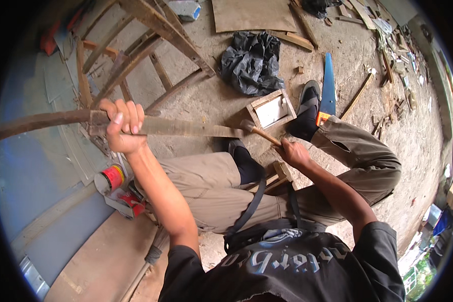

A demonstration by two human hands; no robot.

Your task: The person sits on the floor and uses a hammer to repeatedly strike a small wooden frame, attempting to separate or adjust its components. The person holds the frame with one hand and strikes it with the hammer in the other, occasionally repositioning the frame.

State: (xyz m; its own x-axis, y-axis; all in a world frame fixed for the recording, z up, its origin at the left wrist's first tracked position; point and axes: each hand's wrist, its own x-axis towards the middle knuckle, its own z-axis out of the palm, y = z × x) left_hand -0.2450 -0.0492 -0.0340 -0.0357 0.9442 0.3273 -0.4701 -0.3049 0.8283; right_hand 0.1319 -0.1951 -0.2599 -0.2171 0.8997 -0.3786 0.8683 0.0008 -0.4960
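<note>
My left hand [124, 127] is wrapped round a long wooden piece [186, 128], which is raised and runs across the left half of the view. A darker, curved length of wood [40, 123] meets it just left of my fist. In my right hand [294, 154] is the wooden handle of a hammer [265, 136]. Its head is at the right end of the wooden piece; whether they touch I cannot tell. Below and beyond the hammer, a small wooden frame [272, 110] with a white panel rests on the floor.
An old wooden chair frame [156, 65] lies at the far left. Beyond my feet is a crumpled black plastic bag [251, 63]. A handsaw [328, 85] stands by my right shoe. Red-labelled cans [110, 178] are left of my leg; scrap wood [357, 94] litters the right.
</note>
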